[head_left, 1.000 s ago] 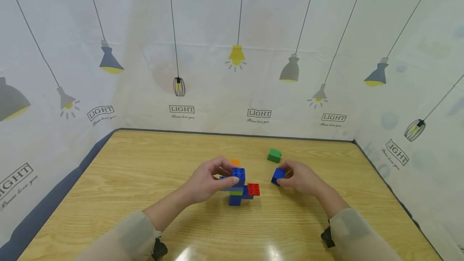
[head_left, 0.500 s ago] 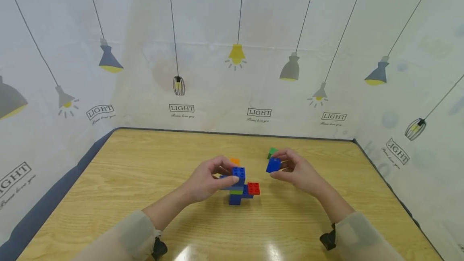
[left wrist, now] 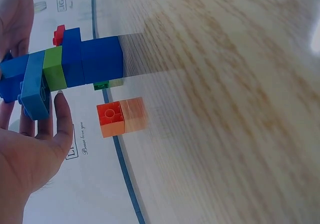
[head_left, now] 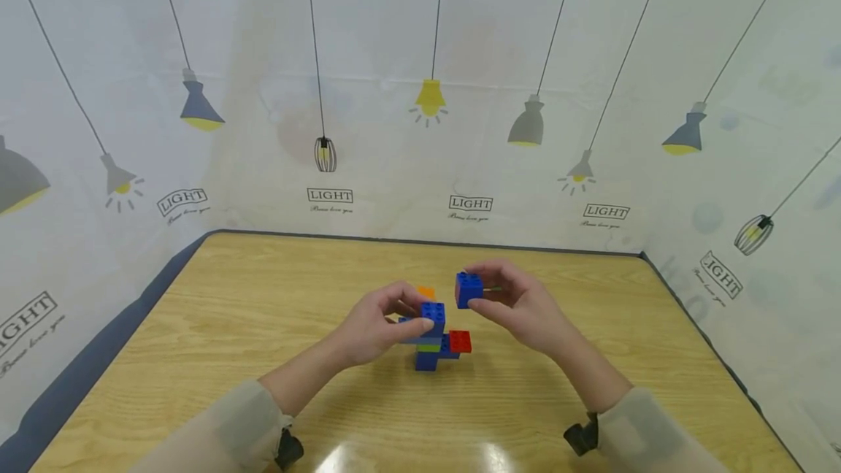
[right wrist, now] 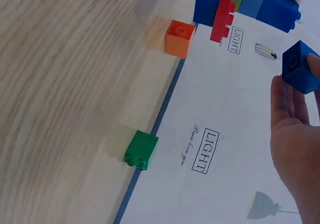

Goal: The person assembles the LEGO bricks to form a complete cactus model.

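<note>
- Nearest, on the wood-grain table (head_left: pixel 368 414), the brick stack (head_left: pixel 429 348) stands upright: dark blue base, lime layer, lighter blue layer, dark blue top.
- At the stack's three o'clock, the red piece (head_left: pixel 460 341) sits on a blue side arm.
- At its nine o'clock, the left hand (head_left: pixel 373 327) pinches the top block, thumb on the near side.
- Between one and two o'clock, the right hand (head_left: pixel 525 309) pinches the loose blue block (head_left: pixel 469 290) in the air, apart from the stack.
- Beyond, at twelve, lies the orange block (head_left: pixel 426 291).
- In the right wrist view, the green block (right wrist: pixel 142 150) lies near the orange one's seven o'clock.
- Farthest: the lamp-print backdrop (head_left: pixel 381 108).
</note>
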### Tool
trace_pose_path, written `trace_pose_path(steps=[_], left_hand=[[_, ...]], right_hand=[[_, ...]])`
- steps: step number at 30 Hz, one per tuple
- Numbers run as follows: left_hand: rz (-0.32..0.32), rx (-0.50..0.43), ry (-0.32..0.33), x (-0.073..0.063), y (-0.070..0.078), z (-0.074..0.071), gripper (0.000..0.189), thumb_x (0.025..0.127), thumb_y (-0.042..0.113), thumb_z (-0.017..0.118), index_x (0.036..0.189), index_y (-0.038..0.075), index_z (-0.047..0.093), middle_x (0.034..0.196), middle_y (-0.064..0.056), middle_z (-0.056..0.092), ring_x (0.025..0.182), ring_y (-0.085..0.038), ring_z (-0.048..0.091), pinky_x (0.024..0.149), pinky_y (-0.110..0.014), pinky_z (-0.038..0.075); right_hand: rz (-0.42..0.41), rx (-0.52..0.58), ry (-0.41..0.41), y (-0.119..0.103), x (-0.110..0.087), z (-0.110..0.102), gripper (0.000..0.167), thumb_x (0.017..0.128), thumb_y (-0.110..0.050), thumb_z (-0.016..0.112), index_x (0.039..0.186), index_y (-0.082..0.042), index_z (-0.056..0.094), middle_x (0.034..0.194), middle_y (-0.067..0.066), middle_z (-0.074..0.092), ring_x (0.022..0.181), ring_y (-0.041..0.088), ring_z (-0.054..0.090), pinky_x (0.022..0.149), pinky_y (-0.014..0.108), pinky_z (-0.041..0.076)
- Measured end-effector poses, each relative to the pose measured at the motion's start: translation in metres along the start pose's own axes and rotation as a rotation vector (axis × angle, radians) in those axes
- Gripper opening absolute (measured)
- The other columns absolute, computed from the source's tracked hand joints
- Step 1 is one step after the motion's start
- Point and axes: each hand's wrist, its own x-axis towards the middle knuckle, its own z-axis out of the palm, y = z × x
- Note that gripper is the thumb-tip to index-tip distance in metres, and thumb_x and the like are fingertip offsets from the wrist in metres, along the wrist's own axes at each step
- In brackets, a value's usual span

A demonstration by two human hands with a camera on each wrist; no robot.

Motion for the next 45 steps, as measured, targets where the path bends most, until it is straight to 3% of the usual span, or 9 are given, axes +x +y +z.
trace_pose_path(steps=[6, 12, 20, 28, 35, 45], left_hand=[[0.006, -0.006, -0.009, 0.001, 0.000, 0.000, 0.021, 0.104, 0.031, 0.077, 0.121, 0.021, 0.071, 0.125, -0.002, 0.074, 0.119, -0.024, 0.069, 0.096, -0.039, 0.060], [0.019, -0.018, -0.013, 0.001, 0.000, 0.001, 0.021, 0.104, 0.031, 0.078, 0.120, 0.020, 0.071, 0.127, -0.003, 0.074, 0.118, -0.025, 0.069, 0.095, -0.040, 0.058], [0.019, -0.016, -0.014, 0.001, 0.000, 0.001, 0.020, 0.103, 0.030, 0.078, 0.119, 0.019, 0.071, 0.125, -0.004, 0.075, 0.116, -0.025, 0.069, 0.094, -0.039, 0.058], [-0.010, 0.024, -0.031, 0.001, 0.003, -0.004, 0.021, 0.101, 0.027, 0.081, 0.118, 0.018, 0.074, 0.123, -0.003, 0.077, 0.115, -0.023, 0.071, 0.093, -0.039, 0.061], [0.028, 0.012, -0.041, 0.001, 0.003, -0.007, 0.024, 0.100, 0.023, 0.083, 0.119, 0.012, 0.074, 0.123, -0.008, 0.077, 0.114, -0.023, 0.072, 0.091, -0.036, 0.062], [0.026, 0.045, -0.039, 0.003, 0.002, -0.007, 0.025, 0.100, 0.022, 0.083, 0.121, 0.011, 0.074, 0.125, -0.008, 0.077, 0.115, -0.022, 0.071, 0.093, -0.036, 0.062]], right_hand=[[-0.077, 0.044, 0.001, -0.013, 0.001, 0.010, 0.035, 0.101, -0.004, 0.077, 0.135, -0.006, 0.067, 0.131, 0.018, 0.071, 0.114, 0.029, 0.076, 0.098, 0.029, 0.064], [-0.165, 0.011, -0.028, -0.015, 0.004, 0.022, 0.032, 0.102, -0.002, 0.076, 0.133, -0.007, 0.068, 0.129, 0.014, 0.069, 0.118, 0.031, 0.075, 0.103, 0.036, 0.064], [-0.121, -0.066, -0.041, -0.018, 0.003, 0.030, 0.046, 0.100, -0.008, 0.081, 0.143, -0.012, 0.064, 0.135, 0.007, 0.071, 0.123, 0.025, 0.075, 0.109, 0.046, 0.061], [-0.169, -0.093, -0.047, -0.018, 0.003, 0.032, 0.041, 0.097, -0.005, 0.083, 0.136, -0.010, 0.068, 0.130, 0.007, 0.071, 0.117, 0.023, 0.077, 0.105, 0.040, 0.063], [-0.189, -0.106, -0.062, -0.023, 0.007, 0.035, 0.041, 0.096, -0.003, 0.083, 0.134, -0.007, 0.068, 0.127, 0.009, 0.071, 0.114, 0.024, 0.076, 0.103, 0.051, 0.063], [-0.149, -0.105, -0.057, -0.024, 0.008, 0.038, 0.037, 0.098, -0.005, 0.082, 0.132, -0.008, 0.068, 0.127, 0.007, 0.072, 0.117, 0.023, 0.077, 0.106, 0.052, 0.062]])
